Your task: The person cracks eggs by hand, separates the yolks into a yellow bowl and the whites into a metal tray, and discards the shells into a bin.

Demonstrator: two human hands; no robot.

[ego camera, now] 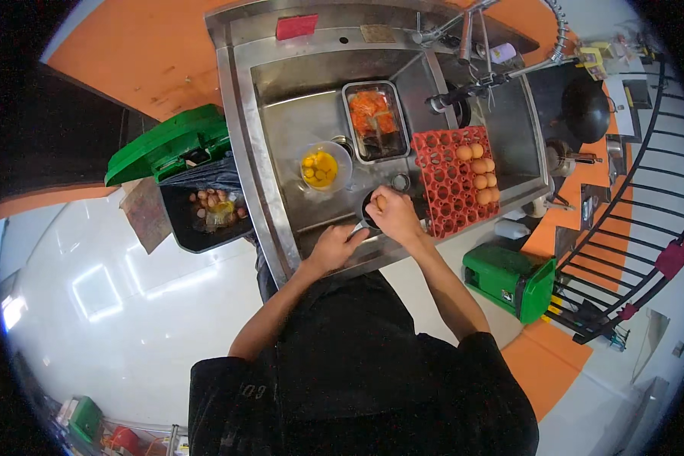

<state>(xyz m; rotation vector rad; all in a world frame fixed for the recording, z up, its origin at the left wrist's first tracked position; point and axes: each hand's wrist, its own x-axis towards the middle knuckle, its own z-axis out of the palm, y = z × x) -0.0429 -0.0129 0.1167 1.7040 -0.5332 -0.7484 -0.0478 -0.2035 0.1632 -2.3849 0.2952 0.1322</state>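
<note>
My right hand point(398, 218) pinches a brown egg point(381, 202) over a small dark round vessel point(368, 210). My left hand point(335, 246) grips that vessel's pale handle point(358, 228); its inside is mostly hidden by my right hand. Both hands are over the near edge of a stainless steel sink point(288, 122). Ahead and to the left, a translucent bowl point(345, 161) holds several egg yolks point(320, 169). On the right, a red egg tray point(446, 188) lies over the sink, with several brown eggs point(481, 166) along its right side.
A metal tray point(406, 139) with orange-red food point(373, 112) sits in the basin. A spray faucet point(450, 98) reaches over from the right. Left of the sink, an open green-lidded bin point(168, 147) contains eggshells point(208, 199). Another green bin point(507, 279) stands at the right.
</note>
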